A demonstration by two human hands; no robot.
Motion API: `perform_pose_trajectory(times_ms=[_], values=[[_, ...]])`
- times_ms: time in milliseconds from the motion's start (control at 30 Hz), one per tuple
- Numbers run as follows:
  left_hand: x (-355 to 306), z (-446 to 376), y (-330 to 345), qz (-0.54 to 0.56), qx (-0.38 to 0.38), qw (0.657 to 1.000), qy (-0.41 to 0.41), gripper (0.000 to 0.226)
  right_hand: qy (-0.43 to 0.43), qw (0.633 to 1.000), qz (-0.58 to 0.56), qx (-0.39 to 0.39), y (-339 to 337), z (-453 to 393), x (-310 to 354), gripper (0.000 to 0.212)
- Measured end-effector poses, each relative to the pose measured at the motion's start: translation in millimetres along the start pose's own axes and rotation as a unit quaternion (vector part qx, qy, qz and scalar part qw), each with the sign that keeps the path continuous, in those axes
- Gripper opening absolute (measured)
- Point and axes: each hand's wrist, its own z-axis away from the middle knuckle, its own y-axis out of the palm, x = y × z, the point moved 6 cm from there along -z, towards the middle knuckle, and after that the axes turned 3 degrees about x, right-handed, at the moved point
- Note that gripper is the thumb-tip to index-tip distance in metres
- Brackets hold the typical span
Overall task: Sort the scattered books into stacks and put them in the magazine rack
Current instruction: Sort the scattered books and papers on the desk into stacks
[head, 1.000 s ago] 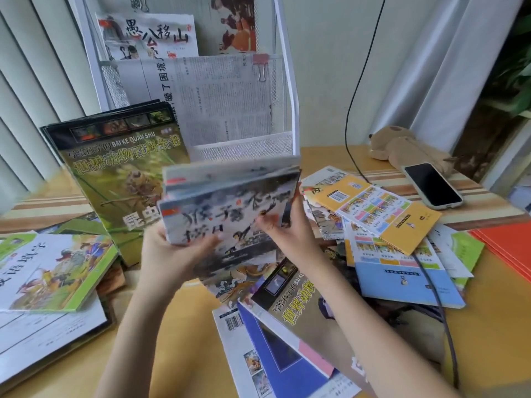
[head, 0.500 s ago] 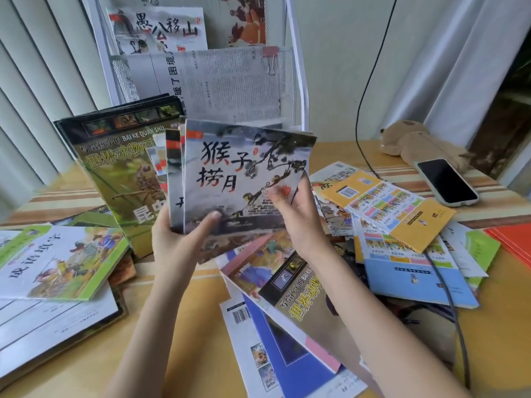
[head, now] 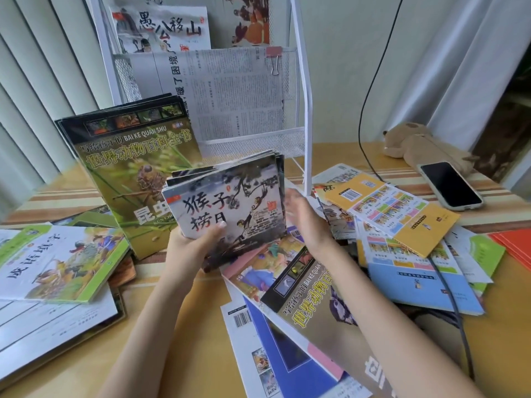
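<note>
We are holding a small stack of thin picture books (head: 227, 208) above the table (head: 184, 340), in front of the white mesh magazine rack (head: 306, 116). Our left hand (head: 195, 242) is clamping the stack at its lower left corner, thumb lying across the top cover; our right hand (head: 304, 219) is standing flat and open just beside the stack's right edge — we cannot tell whether it is touching. A tall insect encyclopedia (head: 135, 170) is leaning upright behind the stack, blocking the left side of the rack's lower pocket. The rack's upper pockets are already holding a newspaper (head: 230, 93) and a booklet (head: 163, 30). Scattered books are lying all around — a green-edged book (head: 63, 259) to the left, a yellow booklet (head: 396, 214) on the right-hand pile. A phone (head: 449, 185) and a plush toy (head: 413, 142) are sitting farther right, and a black cable (head: 448, 294) is trailing over the pile.
</note>
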Motion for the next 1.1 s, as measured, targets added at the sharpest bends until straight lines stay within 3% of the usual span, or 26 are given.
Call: perform_pose_trajectory(times_ms=[67,133,233,333,467,600,800,933,1033,1100], values=[[1.4,-1.2,-7.0,0.038,-0.042,0.998,-0.022,0.023,0.009,0.972,0.223,-0.080,-33.9,-2.3,-8.4,0.030],[8.2,-4.6,-11.5,0.083,-0.054,0.992,-0.074,0.036,0.048,0.896,0.424,-0.123,-62.0,-0.3,-18.3,0.033],[17.5,-3.0,-1.0,0.161,0.030,0.970,-0.177,0.049,0.136,0.839,0.518,-0.099,-72.9,1.0,-35.4,0.055],[24.9,5.3,9.2,0.157,0.104,0.950,-0.249,0.070,0.251,0.756,0.599,-0.083,-76.2,0.3,-40.2,0.075],[32.9,14.3,13.8,0.086,0.117,0.940,-0.307,0.039,0.287,0.709,0.642,-0.059,-71.7,-4.8,-29.1,0.073],[32.6,12.8,13.5,0.048,0.107,0.945,-0.306,0.009,0.171,0.710,0.677,-0.093,-61.2,-7.1,-0.3,0.041],[29.5,12.4,17.6,0.042,0.086,0.955,-0.280,0.015,0.053,0.785,0.591,-0.177,-86.7,-2.8,50.6,0.013],[29.7,12.8,16.6,0.034,0.075,0.961,-0.264,0.040,-0.007,0.842,0.512,-0.170,-85.4,-3.8,68.2,0.019],[27.0,8.3,11.9,-0.029,0.064,0.975,-0.209,0.098,-0.006,0.864,0.484,-0.141,-78.4,-2.4,69.6,0.023],[21.4,6.4,11.2,-0.094,0.080,0.979,-0.162,0.106,-0.010,0.878,0.460,-0.132,-74.6,0.6,69.5,0.028]])
